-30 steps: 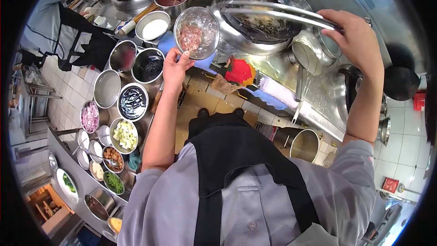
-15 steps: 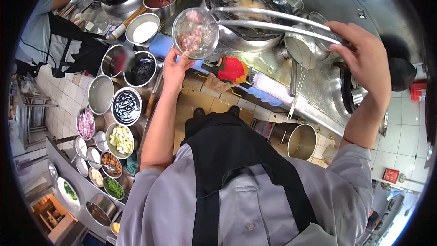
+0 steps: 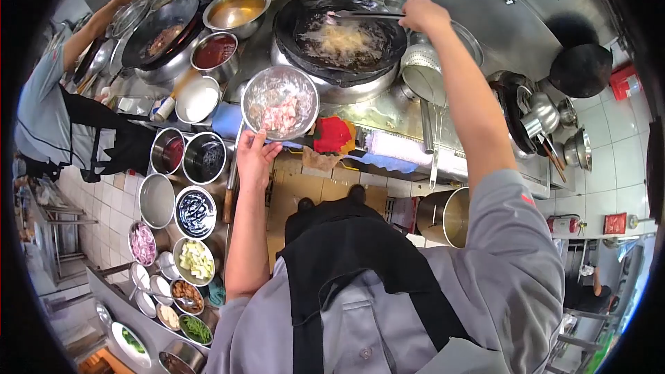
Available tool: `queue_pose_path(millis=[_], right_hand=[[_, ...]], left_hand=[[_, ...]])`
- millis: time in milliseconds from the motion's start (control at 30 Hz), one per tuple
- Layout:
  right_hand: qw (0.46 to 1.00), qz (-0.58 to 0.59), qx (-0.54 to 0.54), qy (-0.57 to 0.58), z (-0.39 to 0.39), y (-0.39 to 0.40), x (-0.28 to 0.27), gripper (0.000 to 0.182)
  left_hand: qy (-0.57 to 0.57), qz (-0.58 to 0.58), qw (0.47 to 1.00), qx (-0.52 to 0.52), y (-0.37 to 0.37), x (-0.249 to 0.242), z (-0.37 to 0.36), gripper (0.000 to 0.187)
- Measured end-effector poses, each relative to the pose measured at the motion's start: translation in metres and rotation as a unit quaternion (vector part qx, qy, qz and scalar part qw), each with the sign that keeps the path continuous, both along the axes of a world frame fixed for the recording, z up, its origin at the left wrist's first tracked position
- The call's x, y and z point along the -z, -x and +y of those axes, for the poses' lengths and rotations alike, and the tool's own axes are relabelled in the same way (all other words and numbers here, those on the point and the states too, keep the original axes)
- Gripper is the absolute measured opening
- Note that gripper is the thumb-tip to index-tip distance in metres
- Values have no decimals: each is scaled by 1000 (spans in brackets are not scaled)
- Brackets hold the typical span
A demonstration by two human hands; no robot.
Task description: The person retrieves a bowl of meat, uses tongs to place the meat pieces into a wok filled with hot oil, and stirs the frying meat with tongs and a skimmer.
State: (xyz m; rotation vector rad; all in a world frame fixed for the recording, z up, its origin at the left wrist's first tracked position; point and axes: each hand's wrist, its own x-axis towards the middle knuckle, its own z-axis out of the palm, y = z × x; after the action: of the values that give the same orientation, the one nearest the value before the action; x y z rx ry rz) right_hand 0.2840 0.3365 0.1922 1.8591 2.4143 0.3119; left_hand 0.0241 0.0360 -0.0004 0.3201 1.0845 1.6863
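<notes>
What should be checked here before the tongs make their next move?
1. Left hand grips the bowl: ok.
2. Meat remains in the bowl: ok.
3. Right hand holds the tongs: ok.
4. Tongs' tips over the wok: ok.
5. Tips free of food: not ok, a pinkish piece shows there.
6. Oil hot enough: cannot tell; pale foam alone doesn't settle it.

White tiled wall beside pale tiled floor

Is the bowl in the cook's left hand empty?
No, pink pieces of what looks like raw meat lie inside the bowl that the left hand holds.
</notes>
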Motion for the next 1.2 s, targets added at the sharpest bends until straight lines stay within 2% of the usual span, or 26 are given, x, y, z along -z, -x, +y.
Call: queue_pose_path(millis=[67, 200, 267, 333, 400, 467, 533, 600, 633, 700, 800, 833, 1000, 1067, 1200], right_hand=[[999, -18, 30, 23, 10, 9, 12, 33], [996, -25, 54, 61, 20, 12, 0, 35], [1000, -18, 12, -19, 32, 6, -8, 35], [998, -1, -34, -49, 3, 8, -47, 36], [983, 34, -114, -141, -8, 1, -69, 34], [965, 29, -206, -157, -60, 6, -107, 33], [974, 46, -199, -93, -128, 25, -132, 32], [959, 4, -261, -107, -151, 19, -130, 34], [961, 3, -257, -106, -162, 18, -129, 34], [930, -72, -340, -123, -184, 23, -123, 37], [915, -90, -369, -136, -200, 26, -111, 41], [900, -95, -396, -155, -200, 25, -107, 37], [888, -135, -405, -168, -201, 19, -96, 31], [908, -129, -376, -130, -207, 9, -107, 29], [926, -85, -338, -147, -221, -11, -135, 28]], left_hand=[[10, 0, 1000, -19, 1, -6, -6, 14], [17, 3, 998, -57, 11, -5, -20, 14], [18, 4, 998, -63, 17, 0, -25, 13], [10, 17, 998, -67, 24, 1, -27, 12], [-5, 42, 997, -70, 27, -1, -27, 12], [0, 59, 996, -69, 36, 10, -24, 12], [-1, 80, 994, -79, 41, 12, -20, 12], [-11, 99, 992, -76, 43, 12, -14, 12], [-12, 122, 990, -71, 43, 11, -11, 12], [-20, 156, 986, -57, 43, 14, -3, 12], [-20, 198, 980, -23, 41, 2, 5, 12], [-17, 213, 977, -5, 42, -1, 7, 12], [-27, 176, 982, 60, 48, -14, 17, 11], [-18, 89, 994, 62, 51, -13, 19, 10], [-20, 14, 999, 46, 48, -11, 19, 9]])
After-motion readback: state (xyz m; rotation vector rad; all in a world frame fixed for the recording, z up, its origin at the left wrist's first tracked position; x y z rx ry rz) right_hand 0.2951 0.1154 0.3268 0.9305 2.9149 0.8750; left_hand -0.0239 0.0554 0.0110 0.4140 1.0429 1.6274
